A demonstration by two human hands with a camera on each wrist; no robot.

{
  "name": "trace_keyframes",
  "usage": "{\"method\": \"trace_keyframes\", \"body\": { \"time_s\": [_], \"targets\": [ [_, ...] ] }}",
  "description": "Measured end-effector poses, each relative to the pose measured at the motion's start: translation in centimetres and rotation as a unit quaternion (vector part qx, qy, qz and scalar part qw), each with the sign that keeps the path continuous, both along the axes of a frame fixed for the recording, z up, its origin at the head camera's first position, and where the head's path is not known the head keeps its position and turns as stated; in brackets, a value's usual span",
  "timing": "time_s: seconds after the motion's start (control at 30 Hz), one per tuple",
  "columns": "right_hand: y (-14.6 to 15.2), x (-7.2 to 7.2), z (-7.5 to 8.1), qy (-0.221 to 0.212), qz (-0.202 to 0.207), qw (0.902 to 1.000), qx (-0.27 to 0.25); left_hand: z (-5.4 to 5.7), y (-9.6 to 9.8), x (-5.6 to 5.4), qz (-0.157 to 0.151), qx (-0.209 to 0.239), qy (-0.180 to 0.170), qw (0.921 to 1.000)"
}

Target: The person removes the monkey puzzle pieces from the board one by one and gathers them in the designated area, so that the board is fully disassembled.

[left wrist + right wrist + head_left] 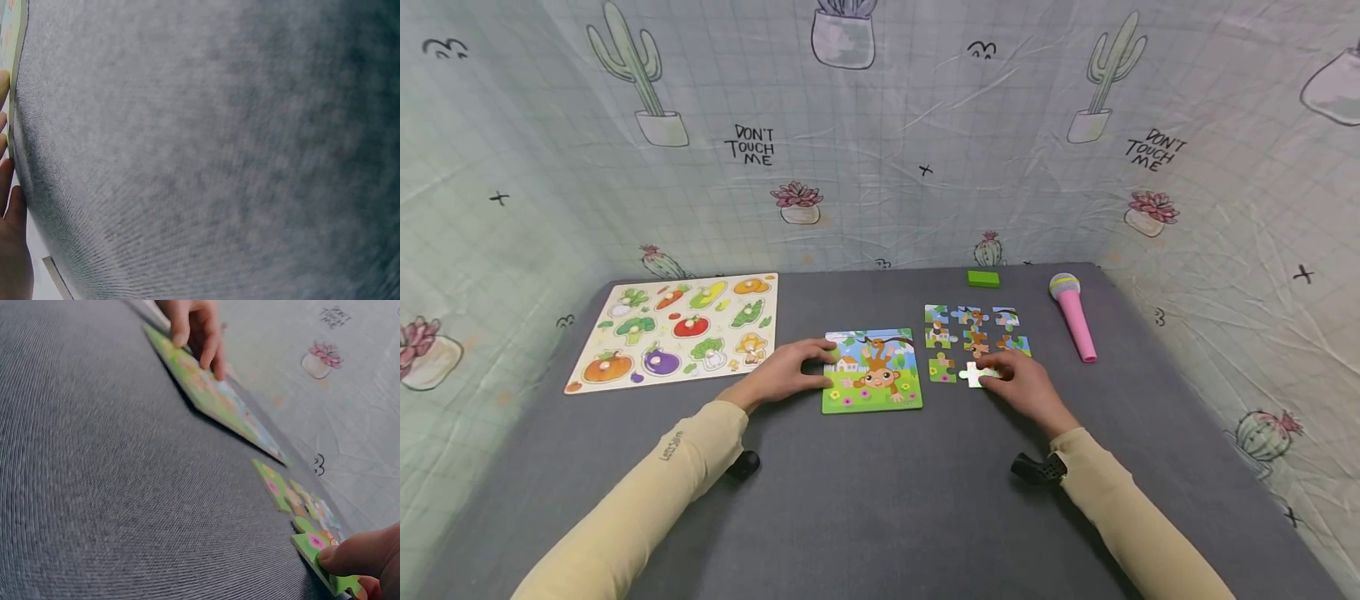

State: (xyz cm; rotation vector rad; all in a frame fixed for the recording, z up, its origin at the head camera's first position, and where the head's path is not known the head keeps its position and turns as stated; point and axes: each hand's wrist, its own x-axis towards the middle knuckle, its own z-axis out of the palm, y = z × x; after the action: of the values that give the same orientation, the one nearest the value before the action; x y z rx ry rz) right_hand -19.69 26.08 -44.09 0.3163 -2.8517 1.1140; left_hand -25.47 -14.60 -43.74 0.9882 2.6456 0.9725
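Note:
A square monkey picture puzzle (872,398) lies on the grey table in the head view. My left hand (784,373) rests at its left edge, thumb and fingertips touching the rim. To the right, my right hand (1026,385) pinches a puzzle piece (972,377) that looks washed-out white from above. The right wrist view shows that piece (306,547) as green with a pink flower, the thumb lying on its top. Another green puzzle piece (942,368) sits just left of it, and several more loose pieces (938,337) are laid in rows behind.
A vegetable knob board (640,380) lies at the left. A green block (982,279) is at the back, and a pink toy microphone (1078,325) lies at the right. A patterned cloth (880,125) hangs behind the table.

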Motion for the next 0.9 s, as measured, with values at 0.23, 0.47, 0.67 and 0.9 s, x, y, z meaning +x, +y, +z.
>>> {"method": "trace_keyframes", "body": {
  "time_s": [0.23,0.47,0.67,0.9],
  "targets": [
    [-0.1,0.1,-0.1,0.024,-0.008,0.9993,0.028,0.2,-0.1,0.1,-0.004,-0.001,-0.005,1.0],
    [0.5,0.0,0.1,0.02,0.007,0.9986,0.048,0.3,-0.1,0.1,-0.004,-0.002,-0.01,0.9999],
    [0.9,-0.2,0.7,0.004,0.048,0.9965,0.069,0.4,-0.1,0.0,-0.003,-0.004,-0.008,1.0],
    [1.0,-0.4,0.9,-0.006,0.062,0.996,0.064,0.4,-0.1,-0.1,-0.005,-0.004,-0.01,0.9999]
  ]
}}
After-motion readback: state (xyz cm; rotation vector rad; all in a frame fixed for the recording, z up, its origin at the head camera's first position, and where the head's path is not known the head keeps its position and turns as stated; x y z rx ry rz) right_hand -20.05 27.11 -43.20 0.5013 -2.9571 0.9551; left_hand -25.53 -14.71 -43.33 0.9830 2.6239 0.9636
